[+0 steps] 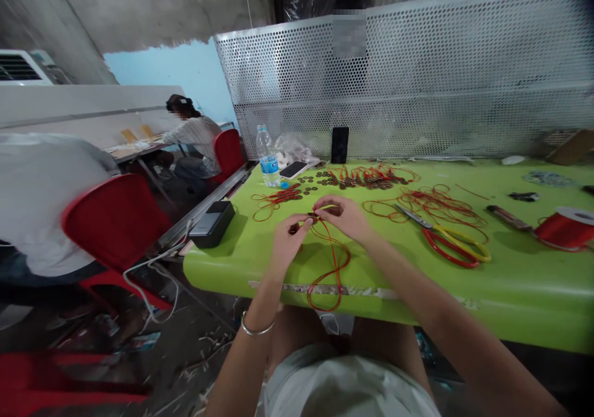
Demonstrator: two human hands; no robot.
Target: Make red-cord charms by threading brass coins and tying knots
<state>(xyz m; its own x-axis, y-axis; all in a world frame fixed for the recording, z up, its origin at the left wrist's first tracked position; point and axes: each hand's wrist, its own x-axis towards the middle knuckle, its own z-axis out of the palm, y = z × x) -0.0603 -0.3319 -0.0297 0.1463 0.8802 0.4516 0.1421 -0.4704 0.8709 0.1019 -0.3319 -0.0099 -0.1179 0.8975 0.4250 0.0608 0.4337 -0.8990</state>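
Note:
My left hand point(286, 239) pinches a small cluster of dark coin-like discs point(312, 217) between thumb and fingertips, just above the green table. Close beside it, my right hand point(344, 217) is closed at the fingertips on a thin red cord point(335, 253) at these discs. The cord loops down from the hands and hangs over the table's front edge. Behind the hands lie loose dark discs point(308, 190) and a row of discs strung with red cord point(366, 179). A small bundle of red cords point(283, 194) rests to the left.
On the green table point(524, 293) are scissors point(452, 247), a red cord spool point(566, 228), tangled red cord point(434, 205), a water bottle point(268, 160), two phones and a black box point(212, 224). A perforated metal screen point(417, 89) stands behind. Two people sit at left.

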